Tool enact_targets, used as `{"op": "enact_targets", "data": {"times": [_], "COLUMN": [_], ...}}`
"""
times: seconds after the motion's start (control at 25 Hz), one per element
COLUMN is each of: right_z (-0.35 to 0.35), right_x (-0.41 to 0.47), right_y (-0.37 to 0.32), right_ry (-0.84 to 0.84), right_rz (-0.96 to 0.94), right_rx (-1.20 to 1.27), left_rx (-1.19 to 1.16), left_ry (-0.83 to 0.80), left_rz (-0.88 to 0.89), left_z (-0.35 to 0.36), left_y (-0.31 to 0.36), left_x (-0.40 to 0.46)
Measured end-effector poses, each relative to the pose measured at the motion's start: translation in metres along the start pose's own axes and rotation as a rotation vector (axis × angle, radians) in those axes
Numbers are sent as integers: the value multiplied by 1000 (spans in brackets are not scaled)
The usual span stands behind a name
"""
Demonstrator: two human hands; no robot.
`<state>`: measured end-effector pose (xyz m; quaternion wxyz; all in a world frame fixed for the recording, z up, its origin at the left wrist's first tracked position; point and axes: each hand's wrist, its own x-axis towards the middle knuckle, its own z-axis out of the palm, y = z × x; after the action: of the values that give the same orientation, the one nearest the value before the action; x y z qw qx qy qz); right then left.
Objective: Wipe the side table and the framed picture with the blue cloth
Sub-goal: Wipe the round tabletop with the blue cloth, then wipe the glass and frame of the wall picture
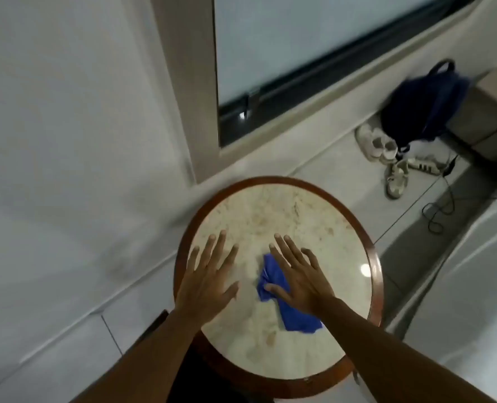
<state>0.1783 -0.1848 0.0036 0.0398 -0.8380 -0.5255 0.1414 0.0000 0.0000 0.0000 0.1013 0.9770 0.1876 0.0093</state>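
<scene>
Round table [288, 210], marble top w/ brown rim, is seen from above. Cloth [285, 298], blue, is spread on the top, front-center, pressed flat under R hand [299, 282]; fingers are splayed open, thumb on cloth's left edge. L hand [209, 282] is laid flat on bare marble just beside, fingers spread, nothing gripped. Shoes [387, 158] & dark bag [421, 109] are seen on floor by window.

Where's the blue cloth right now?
In the head view, the blue cloth lies on the round side table, pressed flat under the right hand, right of the left hand.
</scene>
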Motion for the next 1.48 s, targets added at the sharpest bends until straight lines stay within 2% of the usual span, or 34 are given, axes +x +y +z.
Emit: {"op": "enact_targets", "data": {"times": [0.04,0.12,0.32,0.48,0.68,0.84,1.0,1.16,1.4,1.48], "right_z": [28,85,155,158,129,55,-63,-223,-467,-536], "right_x": [0,3,2,0,0,7,17,39,81,88], "right_y": [11,30,45,39,16,-45,-128,-222,-358,-397], "right_ry": [-66,-91,102,209,324,442,598,816,1222,1347], "right_rz": [-25,-64,-83,-46,-29,-79,-184,-331,-610,-680], "right_rx": [-20,-66,2,68,167,272,337,346,443,416], "left_rx": [-3,20,-1,1,61,105,107,222,531,636], "left_ry": [-44,-83,-57,-97,-80,20,169,385,785,907], "left_rz": [-3,-13,36,13,30,62,82,62,58,1], "left_z": [32,94,164,151,96,9,-122,-299,-572,-653], "left_y": [5,12,21,29,11,-4,-19,-45,-90,-104], "left_x": [-2,-5,-14,-20,-19,-29,-38,-44,-66,-78]}}
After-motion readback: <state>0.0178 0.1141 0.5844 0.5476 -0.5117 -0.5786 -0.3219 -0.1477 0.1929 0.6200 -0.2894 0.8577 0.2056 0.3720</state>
